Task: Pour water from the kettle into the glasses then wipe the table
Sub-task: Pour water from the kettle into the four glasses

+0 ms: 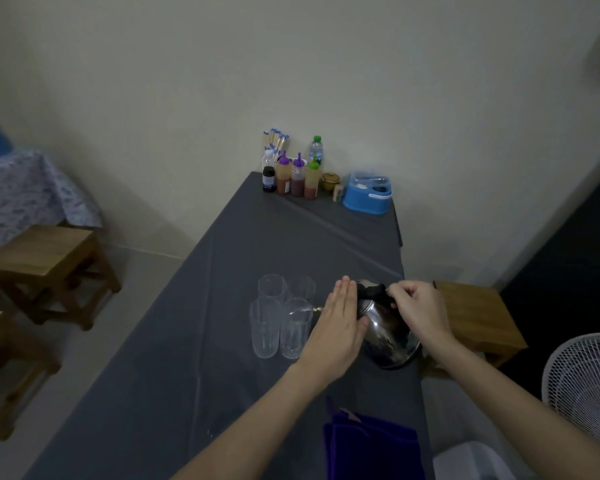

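A shiny steel kettle is tilted to the left over the grey-covered table, its spout at the rim of the near right glass. My right hand grips the kettle's black handle. My left hand lies flat with straight fingers against the kettle's lid side. Several clear glasses stand in a cluster: the near left glass, the far left glass and the far right glass. A folded blue cloth lies at the table's near edge.
Sauce bottles, a water bottle, chopsticks and a blue container stand at the table's far end by the wall. Wooden stools are on the left, another stool and a white fan on the right.
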Available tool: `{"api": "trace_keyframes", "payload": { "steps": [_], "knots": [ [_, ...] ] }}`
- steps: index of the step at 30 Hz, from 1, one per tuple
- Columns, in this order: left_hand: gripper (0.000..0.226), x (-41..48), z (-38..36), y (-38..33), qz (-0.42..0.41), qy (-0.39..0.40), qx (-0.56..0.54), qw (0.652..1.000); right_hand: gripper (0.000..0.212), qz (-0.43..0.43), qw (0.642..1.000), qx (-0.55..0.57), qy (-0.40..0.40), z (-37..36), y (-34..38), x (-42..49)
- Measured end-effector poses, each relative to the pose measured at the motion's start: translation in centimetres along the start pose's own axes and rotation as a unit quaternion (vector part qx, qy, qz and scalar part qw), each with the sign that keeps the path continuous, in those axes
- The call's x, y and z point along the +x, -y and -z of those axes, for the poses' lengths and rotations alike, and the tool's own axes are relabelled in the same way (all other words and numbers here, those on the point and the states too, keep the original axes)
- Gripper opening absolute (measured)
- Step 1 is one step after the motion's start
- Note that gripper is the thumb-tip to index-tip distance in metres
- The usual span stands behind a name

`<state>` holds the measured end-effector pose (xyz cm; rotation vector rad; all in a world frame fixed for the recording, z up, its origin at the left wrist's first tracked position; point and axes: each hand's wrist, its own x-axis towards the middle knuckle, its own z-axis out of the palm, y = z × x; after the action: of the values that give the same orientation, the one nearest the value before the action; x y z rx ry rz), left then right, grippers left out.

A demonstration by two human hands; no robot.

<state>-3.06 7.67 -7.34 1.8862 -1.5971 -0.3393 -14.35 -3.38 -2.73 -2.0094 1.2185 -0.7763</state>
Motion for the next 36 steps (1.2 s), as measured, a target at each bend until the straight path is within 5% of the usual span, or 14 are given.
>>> {"api": "trace_keyframes", "payload": {
  "steps": [8, 20, 36],
  "knots": [
    [0.074, -0.1, 0.7, 0.5, -0.070, 0.060, 0.059, 0.994, 0.030, -0.130, 0.984, 0.092, -0.077, -1.1, -1.6, -3.0],
    [0.073, -0.9, 3.5, 1.5, -0.164, 0.066, 0.087, 0.980, 0.042, -0.137, 0.962, 0.191, -0.143, -2.3, -0.8, -5.8],
    [0.079, -2.8, 7.3, 4.5, -0.107, 0.046, -0.003, 0.993, 0.027, -0.073, 0.992, 0.040, -0.095, -4.5, 5.0, -3.6]
  ]
}}
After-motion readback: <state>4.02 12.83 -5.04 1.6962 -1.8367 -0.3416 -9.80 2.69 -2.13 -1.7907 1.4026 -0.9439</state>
